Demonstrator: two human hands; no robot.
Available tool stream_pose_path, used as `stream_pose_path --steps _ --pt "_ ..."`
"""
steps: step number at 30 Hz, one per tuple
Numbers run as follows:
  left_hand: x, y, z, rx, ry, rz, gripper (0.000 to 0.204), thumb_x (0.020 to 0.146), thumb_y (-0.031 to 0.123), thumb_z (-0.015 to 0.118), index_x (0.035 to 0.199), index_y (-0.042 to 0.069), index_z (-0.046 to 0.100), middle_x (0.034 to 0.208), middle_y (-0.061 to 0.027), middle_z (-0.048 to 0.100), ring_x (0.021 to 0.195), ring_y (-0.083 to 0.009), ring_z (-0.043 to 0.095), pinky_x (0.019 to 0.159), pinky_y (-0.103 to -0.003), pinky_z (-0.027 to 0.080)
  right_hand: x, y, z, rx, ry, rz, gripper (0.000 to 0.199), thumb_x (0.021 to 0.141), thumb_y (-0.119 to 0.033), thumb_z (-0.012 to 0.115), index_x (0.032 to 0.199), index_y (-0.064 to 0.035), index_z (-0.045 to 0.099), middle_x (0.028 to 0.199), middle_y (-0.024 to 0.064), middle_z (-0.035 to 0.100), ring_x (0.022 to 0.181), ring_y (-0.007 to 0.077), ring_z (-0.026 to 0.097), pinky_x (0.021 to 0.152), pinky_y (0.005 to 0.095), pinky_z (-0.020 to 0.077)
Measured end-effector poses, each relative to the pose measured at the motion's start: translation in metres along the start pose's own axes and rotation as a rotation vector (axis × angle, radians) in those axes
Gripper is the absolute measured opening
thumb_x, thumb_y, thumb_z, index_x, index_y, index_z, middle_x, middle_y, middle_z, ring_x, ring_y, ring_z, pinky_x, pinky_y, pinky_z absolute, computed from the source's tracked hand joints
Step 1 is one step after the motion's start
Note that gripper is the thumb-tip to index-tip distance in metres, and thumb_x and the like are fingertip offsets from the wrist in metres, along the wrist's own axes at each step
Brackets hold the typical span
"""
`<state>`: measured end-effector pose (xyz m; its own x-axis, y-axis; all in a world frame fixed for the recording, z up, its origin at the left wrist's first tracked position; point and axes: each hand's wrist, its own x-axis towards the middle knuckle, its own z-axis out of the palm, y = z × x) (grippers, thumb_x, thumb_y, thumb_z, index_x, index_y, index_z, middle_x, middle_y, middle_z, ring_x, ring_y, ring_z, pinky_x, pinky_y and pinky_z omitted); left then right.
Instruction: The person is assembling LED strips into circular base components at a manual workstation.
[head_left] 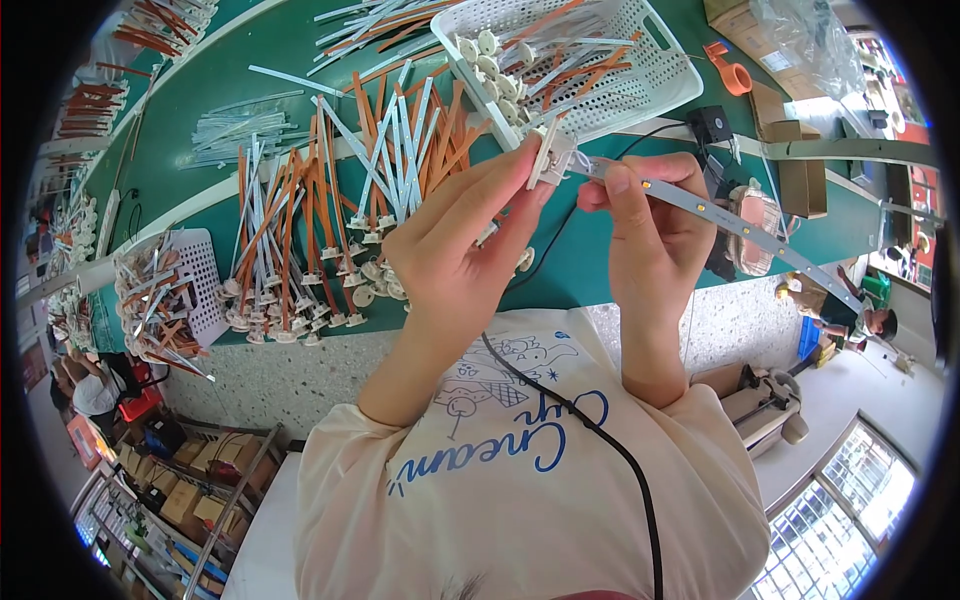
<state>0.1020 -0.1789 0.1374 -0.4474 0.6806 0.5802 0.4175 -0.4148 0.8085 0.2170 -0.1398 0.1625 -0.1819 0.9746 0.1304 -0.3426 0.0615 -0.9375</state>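
Far left, at the edge of the green table (250, 75): a small white perforated basket (195, 280) tipped on its side, orange and white strips spilling from it.

Next over, a big loose pile of orange and white strips (330, 215) fanned across the table top, each ending in a small white base; the bases cluster along the table's near edge.

Centre: left hand (455, 255), raised above the table, fingers closed narrow around a small white connector block (550, 158), pinched between fingertips and thumb. Block sits at the top of the hand, just below the large basket's rim.

Above centre: large white perforated basket (640, 85) holding more strips and a row of round white caps.

A black cable (590, 430) runs from behind the hands down over the person's cream printed shirt (520, 480).

Right of centre: right hand (650, 225), closed on a long thin white strip (740, 228) dotted with small yellow chips. Thumb and forefinger grip it near its left end, which meets the connector block; the rest slants down to the right, past the table's edge.

Upper right: an orange tape dispenser (730, 72) on the table, a cardboard box with clear plastic bagging (790, 35) beyond it.

Far right, low: another person (850, 310), partly seen.
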Motion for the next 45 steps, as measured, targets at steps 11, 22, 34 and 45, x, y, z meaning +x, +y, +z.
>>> stream_pose_path --steps 11,22,34,45 --pt "-0.003 0.014 0.0 0.021 -0.026 -0.088 0.034 0.063 -0.004 0.066 0.096 0.003 0.06 0.076 -0.0089 0.061 0.057 -0.0095 0.055 0.044 -0.018 0.042 -0.005 0.005 0.003 0.001 0.048 -0.082 0.011 0.079 -0.002 0.053 0.084 -0.0012 0.044 0.073 0.0101 0.055 0.062 0.0157 0.055 0.06 0.0253 0.0455" --pt "0.002 0.007 -0.005 -0.285 -0.126 -0.114 0.037 0.063 -0.005 0.066 0.098 -0.003 0.056 0.088 -0.0128 0.058 0.076 -0.0151 0.058 0.062 -0.022 0.05 0.005 0.008 -0.006 0.092 -0.098 -0.141 0.012 0.077 0.006 0.052 0.085 0.0026 0.044 0.079 0.0139 0.057 0.07 0.0167 0.059 0.063 0.0246 0.0499" --pt "0.014 0.019 -0.003 -0.311 -0.071 -0.161 0.032 0.068 -0.007 0.061 0.099 -0.004 0.054 0.095 -0.014 0.055 0.081 -0.0169 0.057 0.071 -0.025 0.051 0.009 -0.002 -0.011 0.037 -0.181 -0.001 0.015 0.077 -0.002 0.054 0.091 0.0038 0.05 0.085 0.0115 0.055 0.07 0.0184 0.058 0.064 0.0289 0.0492" --pt "0.019 0.012 -0.01 -0.086 -0.122 0.059 0.028 0.062 -0.004 0.066 0.089 0.002 0.061 0.08 -0.0093 0.061 0.063 -0.0132 0.059 0.05 -0.018 0.046 0.008 -0.008 -0.011 0.055 -0.097 -0.042 0.01 0.073 0.006 0.057 0.082 0.0056 0.053 0.075 0.012 0.058 0.064 0.0138 0.056 0.061 0.0226 0.0462"
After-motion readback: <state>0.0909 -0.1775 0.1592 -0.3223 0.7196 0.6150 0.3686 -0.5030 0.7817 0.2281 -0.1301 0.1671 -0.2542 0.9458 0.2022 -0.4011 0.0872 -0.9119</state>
